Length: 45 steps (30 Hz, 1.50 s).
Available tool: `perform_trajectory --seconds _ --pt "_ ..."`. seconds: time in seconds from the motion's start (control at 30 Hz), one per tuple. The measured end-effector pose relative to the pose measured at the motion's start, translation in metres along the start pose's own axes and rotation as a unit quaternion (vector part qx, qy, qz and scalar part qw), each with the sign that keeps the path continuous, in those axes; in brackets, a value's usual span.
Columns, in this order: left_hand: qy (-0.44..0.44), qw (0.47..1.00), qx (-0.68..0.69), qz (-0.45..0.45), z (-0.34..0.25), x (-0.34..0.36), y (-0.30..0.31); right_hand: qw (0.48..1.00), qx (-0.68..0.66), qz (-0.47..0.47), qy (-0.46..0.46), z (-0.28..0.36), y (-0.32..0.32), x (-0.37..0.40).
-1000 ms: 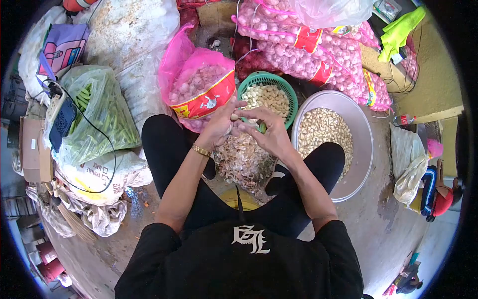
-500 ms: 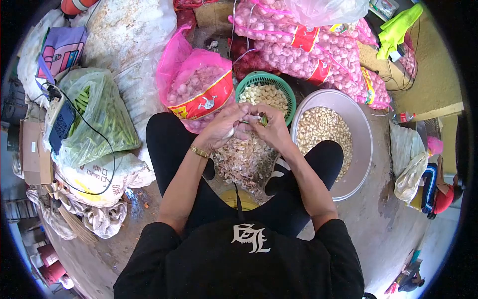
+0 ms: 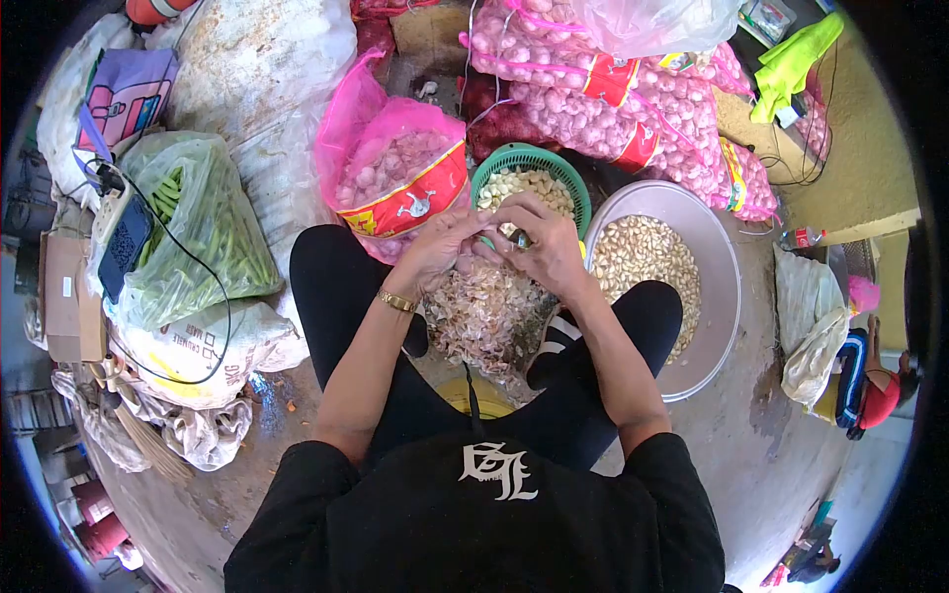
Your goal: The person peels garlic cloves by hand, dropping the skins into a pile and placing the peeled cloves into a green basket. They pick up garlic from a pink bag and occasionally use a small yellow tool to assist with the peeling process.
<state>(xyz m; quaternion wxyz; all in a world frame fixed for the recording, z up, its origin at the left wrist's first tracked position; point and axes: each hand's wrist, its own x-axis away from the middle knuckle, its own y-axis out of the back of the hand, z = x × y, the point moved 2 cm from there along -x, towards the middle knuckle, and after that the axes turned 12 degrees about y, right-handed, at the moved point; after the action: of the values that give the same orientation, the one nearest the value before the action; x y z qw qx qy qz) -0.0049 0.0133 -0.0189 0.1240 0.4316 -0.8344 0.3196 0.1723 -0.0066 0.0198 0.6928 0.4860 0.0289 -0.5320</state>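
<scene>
My left hand (image 3: 435, 253), with a gold watch at its wrist, meets my right hand (image 3: 539, 247) above a heap of garlic skins (image 3: 484, 314). The fingers of both are bent and pinched together; what lies between the left fingers is too small to name. A small knife-like tool (image 3: 521, 238), partly hidden, shows in my right hand. Behind the hands stands a green basket (image 3: 581, 188) with peeled cloves. To the right, a pale basin (image 3: 727, 287) holds many unpeeled cloves. An open pink net bag (image 3: 395, 168) of garlic bulbs is at the left.
Full pink net sacks (image 3: 613, 109) of garlic lie at the back. On the left are a clear bag (image 3: 208, 237) of green pods, a phone (image 3: 127, 247) with a cable and a white sack (image 3: 213, 356). Another person (image 3: 878, 390) is at the far right.
My right hand has turned and its fingers have lifted and bent over the left fingertips. The pale clove seen under my left fingers before is no longer visible.
</scene>
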Motion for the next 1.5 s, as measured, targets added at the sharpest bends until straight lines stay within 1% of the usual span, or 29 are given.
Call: perform_trajectory --seconds 0.03,0.07,0.1,0.17,0.2,0.23,0.27,0.3,0.33,0.37,0.4,0.43,0.5,0.53,0.57,0.6,0.63,0.67,0.77,0.9,1.0,1.07,1.13,1.2,1.23,1.3,1.37,1.5 --pt "-0.027 1.000 0.001 -0.010 -0.001 0.000 0.000 0.999 -0.038 -0.029 0.016 -0.001 0.004 -0.004" --pt "-0.027 1.000 0.001 -0.010 -0.001 0.000 0.000 0.995 -0.076 -0.057 0.032 -0.001 0.006 -0.006" --pt "-0.028 0.999 -0.003 -0.024 -0.007 0.006 -0.004 0.995 -0.075 -0.058 0.033 -0.004 0.004 -0.003" --pt "-0.029 0.999 -0.008 -0.036 -0.010 0.007 -0.007 0.986 -0.075 -0.117 -0.089 -0.019 -0.001 0.009" --pt "-0.037 0.998 -0.009 -0.046 -0.008 0.004 -0.006 0.986 -0.073 -0.119 -0.091 -0.021 0.001 0.015" --pt "-0.045 0.997 -0.009 -0.057 -0.006 0.002 -0.005 0.964 -0.165 -0.074 -0.195 -0.027 -0.001 0.022" --pt "-0.045 0.997 -0.011 -0.056 -0.004 0.000 -0.005 0.921 -0.254 -0.028 -0.293 -0.030 -0.004 0.028" --pt "-0.067 0.996 0.007 -0.066 -0.003 0.000 -0.006 0.922 -0.253 -0.033 -0.291 -0.025 0.000 0.025" --pt "-0.092 0.993 0.024 -0.074 -0.006 -0.001 -0.008 0.921 -0.265 0.008 -0.286 -0.018 0.005 0.021" --pt "-0.098 0.993 0.019 -0.070 -0.009 -0.001 -0.008 0.919 -0.276 0.049 -0.279 -0.013 0.008 0.017" --pt "-0.098 0.993 0.033 -0.055 -0.011 0.001 -0.008 0.910 -0.312 -0.003 -0.274 -0.016 0.004 0.019" --pt "-0.096 0.993 0.047 -0.041 -0.013 0.003 -0.009 0.912 -0.310 -0.007 -0.270 -0.020 0.001 0.019" --pt "-0.111 0.992 0.046 -0.039 -0.016 0.003 -0.015 0.926 -0.300 -0.087 -0.212 -0.023 0.004 0.015" --pt "-0.122 0.990 0.050 -0.040 -0.018 0.001 -0.019 0.934 -0.268 -0.059 -0.230 -0.023 0.010 0.014" --pt "-0.133 0.989 0.053 -0.042 -0.019 0.001 -0.023 0.934 -0.268 -0.065 -0.226 -0.022 0.011 0.012" --pt "-0.128 0.988 0.064 -0.058 -0.019 0.000 -0.026 0.970 -0.177 -0.076 -0.149 -0.018 0.014 0.008" --pt "-0.131 0.988 0.057 -0.056 -0.020 -0.002 -0.028 0.990 -0.082 -0.087 -0.071 -0.013 0.018 0.004" --pt "-0.132 0.988 0.055 -0.050 -0.020 -0.004 -0.028 0.986 -0.100 -0.070 -0.111 -0.010 0.021 0.005" --pt "-0.131 0.989 0.063 -0.038 -0.023 -0.007 -0.037 0.991 -0.070 -0.075 -0.085 -0.011 0.021 0.006" --pt "-0.112 0.990 0.078 -0.045 -0.025 -0.010 -0.046 0.994 -0.038 -0.073 -0.071 -0.011 0.024 0.006" --pt "-0.096 0.991 0.074 -0.050 -0.025 -0.011 -0.048 0.993 -0.047 -0.057 -0.089 -0.009 0.029 0.006" --pt "-0.085 0.993 0.068 -0.050 -0.025 -0.013 -0.045 0.994 -0.048 -0.059 -0.084 -0.007 0.031 0.006" --pt "-0.078 0.995 0.061 -0.020 -0.023 -0.016 -0.042 0.994 -0.049 -0.060 -0.080 -0.004 0.034 0.006" --pt "-0.068 0.996 0.056 -0.008 -0.023 -0.018 -0.038 0.995 -0.039 -0.013 -0.088 -0.002 0.036 0.006" --pt "-0.061 0.997 0.052 0.004 -0.023 -0.020 -0.035 0.995 -0.041 -0.012 -0.090 -0.003 0.035 0.006" --pt "-0.054 0.997 0.053 0.015 -0.022 -0.023 -0.027 0.998 -0.024 -0.001 -0.052 -0.005 0.032 0.006" --pt "-0.029 0.999 0.039 0.015 -0.023 -0.020 -0.027 0.999 -0.023 0.006 -0.048 -0.008 0.029 0.008" --pt "-0.028 0.997 0.070 0.014 -0.021 -0.017 -0.027 0.999 -0.012 0.010 -0.028 -0.012 0.024 0.008"
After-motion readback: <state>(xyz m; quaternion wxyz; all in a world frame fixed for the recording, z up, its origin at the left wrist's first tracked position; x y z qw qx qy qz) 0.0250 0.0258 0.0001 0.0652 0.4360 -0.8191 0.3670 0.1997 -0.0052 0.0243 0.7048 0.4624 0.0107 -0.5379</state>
